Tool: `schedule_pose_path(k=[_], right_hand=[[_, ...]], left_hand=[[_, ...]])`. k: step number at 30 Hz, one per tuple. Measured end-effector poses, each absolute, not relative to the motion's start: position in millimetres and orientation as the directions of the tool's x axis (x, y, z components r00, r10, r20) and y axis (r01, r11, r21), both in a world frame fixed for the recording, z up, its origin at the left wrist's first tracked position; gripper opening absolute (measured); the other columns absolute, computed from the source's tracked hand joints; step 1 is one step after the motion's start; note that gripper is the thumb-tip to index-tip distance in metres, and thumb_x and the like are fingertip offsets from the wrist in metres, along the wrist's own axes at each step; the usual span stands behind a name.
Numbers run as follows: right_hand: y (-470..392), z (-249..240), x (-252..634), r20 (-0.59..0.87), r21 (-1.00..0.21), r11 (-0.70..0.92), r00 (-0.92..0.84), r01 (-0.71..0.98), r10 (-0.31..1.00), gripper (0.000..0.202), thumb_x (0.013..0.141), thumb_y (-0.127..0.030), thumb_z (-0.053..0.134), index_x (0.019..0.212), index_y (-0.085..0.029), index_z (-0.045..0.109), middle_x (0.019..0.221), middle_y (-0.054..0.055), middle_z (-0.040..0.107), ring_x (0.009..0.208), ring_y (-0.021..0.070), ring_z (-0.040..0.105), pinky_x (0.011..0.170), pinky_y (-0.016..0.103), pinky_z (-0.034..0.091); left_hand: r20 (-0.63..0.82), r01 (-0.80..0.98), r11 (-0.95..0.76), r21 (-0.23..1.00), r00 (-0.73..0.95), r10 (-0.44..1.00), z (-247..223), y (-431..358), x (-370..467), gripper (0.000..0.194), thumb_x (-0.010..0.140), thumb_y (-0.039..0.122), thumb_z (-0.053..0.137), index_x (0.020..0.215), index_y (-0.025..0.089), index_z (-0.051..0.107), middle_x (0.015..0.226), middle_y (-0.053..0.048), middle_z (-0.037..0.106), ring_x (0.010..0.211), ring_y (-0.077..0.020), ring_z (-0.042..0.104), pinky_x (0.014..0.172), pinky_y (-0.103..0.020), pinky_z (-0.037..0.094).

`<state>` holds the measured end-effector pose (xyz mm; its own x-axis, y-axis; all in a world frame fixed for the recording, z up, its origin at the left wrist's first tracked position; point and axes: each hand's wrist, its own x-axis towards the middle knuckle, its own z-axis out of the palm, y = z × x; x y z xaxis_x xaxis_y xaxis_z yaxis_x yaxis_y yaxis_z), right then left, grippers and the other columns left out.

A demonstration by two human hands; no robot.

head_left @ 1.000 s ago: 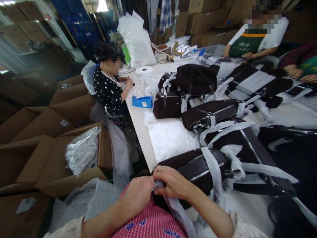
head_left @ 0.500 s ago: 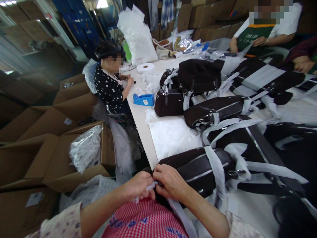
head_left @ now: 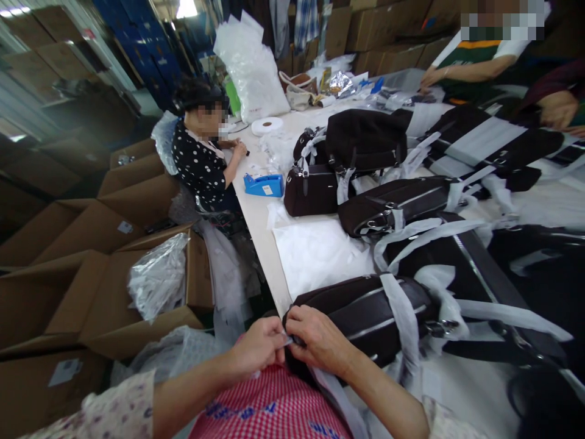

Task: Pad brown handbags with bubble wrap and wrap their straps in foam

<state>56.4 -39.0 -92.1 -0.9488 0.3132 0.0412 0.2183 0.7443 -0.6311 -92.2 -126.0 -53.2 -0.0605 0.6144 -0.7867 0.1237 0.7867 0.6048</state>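
A dark brown handbag [head_left: 365, 311] with silver zips lies at the table's near edge, its left end against my body. My right hand [head_left: 317, 338] grips that end, the fingers curled over its corner. Close beside it, my left hand [head_left: 262, 344] pinches a small strip of white wrapping [head_left: 287, 341] at the bag's end. A white paper band [head_left: 401, 323] wraps round the bag's middle. Another pale strip [head_left: 336, 396] hangs below my right wrist. My fingers hide most of the bag's end.
Several more dark bags [head_left: 370, 140] with wrapped straps cover the table's right side. White sheets [head_left: 320, 253], a blue tape dispenser [head_left: 264, 185] and a white roll [head_left: 267, 125] lie further back. Open cartons [head_left: 105, 292] stand at left. A co-worker [head_left: 205, 152] sits at the table's left edge; others work opposite.
My left hand has shifted slightly and its fingers have drawn together on the strip. My right hand stays at the bag's end. The co-worker opposite has lowered their hands to the table.
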Motion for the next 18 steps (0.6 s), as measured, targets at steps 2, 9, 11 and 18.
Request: schedule_pose_path(k=[2, 9, 11, 18], right_hand=[[-36.5, -92.6, 56.6, 0.048, -0.652, 0.73, -0.95, 0.203, 0.307, 0.004, 0.082, -0.018, 0.062, 0.082, -0.02, 0.058, 0.091, 0.003, 0.061, 0.083, 0.019, 0.054, 0.071, 0.03, 0.038], [-31.7, -97.9, 58.1, 0.067, -0.725, 0.663, -0.94, 0.185, 0.335, 0.01, 0.078, -0.012, 0.062, 0.082, -0.02, 0.058, 0.085, 0.002, 0.058, 0.082, 0.019, 0.055, 0.073, 0.029, 0.041], [-31.9, -100.9, 58.6, 0.068, -0.739, 0.647, -0.936, 0.185, 0.344, 0.011, 0.077, -0.01, 0.062, 0.082, -0.02, 0.059, 0.085, 0.002, 0.059, 0.083, 0.0187, 0.055, 0.073, 0.029, 0.042], [-32.7, -105.5, 60.2, 0.063, -0.761, 0.621, -0.932, 0.186, 0.357, 0.01, 0.078, -0.012, 0.066, 0.084, -0.019, 0.062, 0.085, 0.002, 0.06, 0.084, 0.0188, 0.057, 0.074, 0.029, 0.042]], left_hand=[[-0.591, 0.404, 0.579, 0.708, -0.109, 0.799, -54.4, -131.8, -89.6, 0.017, 0.089, 0.015, 0.043, 0.073, 0.019, 0.047, 0.062, 0.003, 0.056, 0.054, -0.0105, 0.049, 0.054, -0.022, 0.035], [-0.287, 0.907, -0.032, 0.42, 0.167, 0.943, -69.1, -147.1, -98.3, 0.021, 0.097, 0.014, 0.038, 0.092, 0.018, 0.058, 0.087, -0.004, 0.065, 0.079, -0.017, 0.062, 0.07, -0.026, 0.045], [-0.28, 0.928, -0.17, 0.331, 0.269, 0.921, -72.4, -148.0, -102.7, 0.021, 0.096, 0.012, 0.039, 0.096, 0.017, 0.06, 0.087, -0.004, 0.066, 0.077, -0.0176, 0.062, 0.068, -0.026, 0.046], [-0.191, 0.874, -0.238, 0.425, 0.343, 0.92, -63.9, -137.3, -106.8, 0.024, 0.096, 0.019, 0.041, 0.087, 0.015, 0.063, 0.081, -0.005, 0.066, 0.071, -0.0168, 0.06, 0.065, -0.025, 0.043]])
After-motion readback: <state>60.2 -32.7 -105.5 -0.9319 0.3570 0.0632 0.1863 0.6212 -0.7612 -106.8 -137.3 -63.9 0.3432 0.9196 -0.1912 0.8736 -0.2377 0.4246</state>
